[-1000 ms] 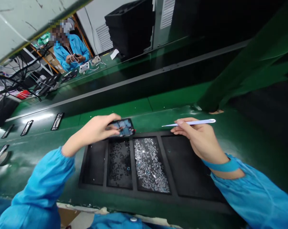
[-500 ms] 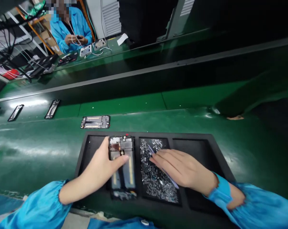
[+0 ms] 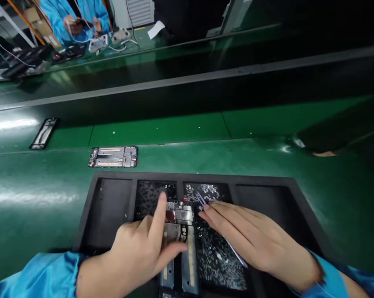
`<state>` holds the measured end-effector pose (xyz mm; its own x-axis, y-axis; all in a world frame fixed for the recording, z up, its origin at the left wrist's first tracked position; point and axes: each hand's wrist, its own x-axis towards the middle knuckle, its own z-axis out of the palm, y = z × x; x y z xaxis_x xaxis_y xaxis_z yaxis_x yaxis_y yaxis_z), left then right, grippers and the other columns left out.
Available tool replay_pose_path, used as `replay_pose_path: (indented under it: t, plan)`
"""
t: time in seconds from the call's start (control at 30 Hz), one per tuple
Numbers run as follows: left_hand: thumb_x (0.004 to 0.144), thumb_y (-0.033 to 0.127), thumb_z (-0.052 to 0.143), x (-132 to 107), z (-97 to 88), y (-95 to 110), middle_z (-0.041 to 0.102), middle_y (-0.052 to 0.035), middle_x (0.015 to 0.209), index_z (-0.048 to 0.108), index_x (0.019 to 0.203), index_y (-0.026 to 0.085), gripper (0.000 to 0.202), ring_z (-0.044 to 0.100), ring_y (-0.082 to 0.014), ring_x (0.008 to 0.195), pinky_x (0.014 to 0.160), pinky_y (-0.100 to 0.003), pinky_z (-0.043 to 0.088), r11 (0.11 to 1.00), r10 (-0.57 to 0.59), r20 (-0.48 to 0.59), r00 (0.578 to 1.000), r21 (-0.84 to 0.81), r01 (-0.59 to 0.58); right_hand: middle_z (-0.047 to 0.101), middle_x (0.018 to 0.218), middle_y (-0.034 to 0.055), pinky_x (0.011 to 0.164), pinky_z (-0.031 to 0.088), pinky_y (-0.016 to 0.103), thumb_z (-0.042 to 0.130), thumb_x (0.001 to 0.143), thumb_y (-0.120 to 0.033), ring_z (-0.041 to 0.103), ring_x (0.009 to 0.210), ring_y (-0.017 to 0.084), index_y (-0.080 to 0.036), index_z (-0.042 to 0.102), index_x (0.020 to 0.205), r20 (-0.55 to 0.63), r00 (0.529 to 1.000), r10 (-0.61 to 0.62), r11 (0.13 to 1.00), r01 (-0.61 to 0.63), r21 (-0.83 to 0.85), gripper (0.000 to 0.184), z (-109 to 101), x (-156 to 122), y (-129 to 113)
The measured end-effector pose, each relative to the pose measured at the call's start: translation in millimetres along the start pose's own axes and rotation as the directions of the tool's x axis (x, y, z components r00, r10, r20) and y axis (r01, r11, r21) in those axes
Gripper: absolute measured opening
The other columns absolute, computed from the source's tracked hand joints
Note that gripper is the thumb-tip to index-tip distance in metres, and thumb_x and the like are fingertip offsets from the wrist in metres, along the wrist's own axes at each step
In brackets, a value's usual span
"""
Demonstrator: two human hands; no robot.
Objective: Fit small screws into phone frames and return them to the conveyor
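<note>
- I have the left hand (image 3: 137, 248) low over the tray, fingers spread and holding nothing firmly. Its index finger (image 3: 160, 217) points up beside the top of the opened phone chassis (image 3: 177, 244), and the thumb (image 3: 171, 250) stretches across the chassis.
- The chassis lies flat on the black foam tray (image 3: 87, 211), over the divider between the second and third compartments from the left. Its near end reaches the tray's front edge.
- The right hand (image 3: 255, 244) sits just right of the chassis, its fingers straight and close together. Pale lilac tweezers (image 3: 236, 253) run beneath them, with the pointed end out past the fingertips near the top of the chassis. I cannot tell how tightly they are held.
- The second compartment holds small dark parts (image 3: 152, 194), and the third holds small silver parts (image 3: 210, 192).
- Past the tray, a second phone chassis (image 3: 113, 157) lies on the green workbench (image 3: 34, 198), with a dark phone frame (image 3: 43, 133) farther left.
- At the top of my view, a co-worker in a blue smock (image 3: 72, 12) works at a facing bench, near white cables (image 3: 112, 46).
</note>
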<state>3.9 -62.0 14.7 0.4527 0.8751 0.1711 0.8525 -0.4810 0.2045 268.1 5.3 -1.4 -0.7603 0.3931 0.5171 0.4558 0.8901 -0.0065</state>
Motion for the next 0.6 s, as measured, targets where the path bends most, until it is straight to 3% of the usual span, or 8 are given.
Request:
replay_pose_path:
  t: [0.03, 0.1, 0.2, 0.37, 0.6]
  plan:
    - [0.109, 0.050, 0.041, -2.3, -1.7, 0.7, 0.069, -0.0050, 0.070, 0.043, 0.148, -0.002, 0.066, 0.065, -0.0212, 0.051, 0.043, -0.032, 0.052, 0.993, 0.103, -0.050, 0.993, 0.061, -0.100, 0.079, 0.098, 0.0137, 0.078, 0.067, 0.037, 0.055, 0.100, -0.005, 0.077, 0.088, 0.024, -0.007, 0.067, 0.114, 0.021, 0.999, 0.043, 0.999, -0.043, 0.022, 0.019, -1.1, 2.4, -0.9]
    - [0.108, 0.040, 0.047, -6.7, -1.1, 3.5, 0.076, -0.0084, 0.094, 0.062, 0.132, 0.009, 0.043, 0.074, -0.0229, 0.079, 0.067, -0.033, 0.063, 0.949, 0.309, -0.105, 0.945, 0.098, -0.299, 0.078, 0.099, 0.0140, 0.079, 0.066, 0.036, 0.055, 0.100, -0.007, 0.076, 0.089, 0.023, -0.008, 0.065, 0.117, 0.054, 0.992, 0.117, 0.991, -0.120, 0.065, 0.020, -1.8, 7.4, -2.8]
    - [0.103, 0.026, 0.055, -12.1, 10.4, 8.2, 0.071, -0.0013, 0.130, 0.071, 0.123, 0.024, 0.025, 0.067, -0.0237, 0.121, 0.102, -0.035, 0.057, 0.882, 0.469, -0.098, 0.878, 0.100, -0.461, 0.077, 0.095, 0.0144, 0.074, 0.065, 0.036, 0.056, 0.097, -0.005, 0.074, 0.084, 0.024, -0.007, 0.064, 0.119, 0.071, 0.994, 0.080, 0.994, -0.085, 0.070, 0.023, 2.3, 10.4, -4.4]
    - [0.104, 0.030, 0.056, -17.4, 32.0, 10.2, 0.066, -0.0047, 0.138, 0.065, 0.134, 0.024, 0.031, 0.067, -0.0242, 0.121, 0.108, -0.038, 0.054, 0.857, 0.506, -0.056, 0.861, 0.147, -0.494, 0.075, 0.094, 0.0175, 0.075, 0.064, 0.040, 0.050, 0.094, -0.002, 0.071, 0.085, 0.026, -0.003, 0.066, 0.118, 0.109, 0.994, -0.020, 0.998, 0.013, 0.057, 0.029, 10.2, 1.0, -4.9]
    - [0.106, 0.027, 0.051, -17.7, 32.3, 4.6, 0.064, -0.0037, 0.142, 0.062, 0.138, 0.024, 0.034, 0.065, -0.0215, 0.123, 0.112, -0.036, 0.052, 0.857, 0.509, -0.063, 0.858, 0.125, -0.499, 0.075, 0.097, 0.0205, 0.075, 0.064, 0.041, 0.047, 0.094, -0.005, 0.070, 0.091, 0.029, -0.001, 0.071, 0.114, 0.172, 0.983, -0.056, 0.998, 0.053, 0.023, 0.031, 7.1, 7.0, -3.6]
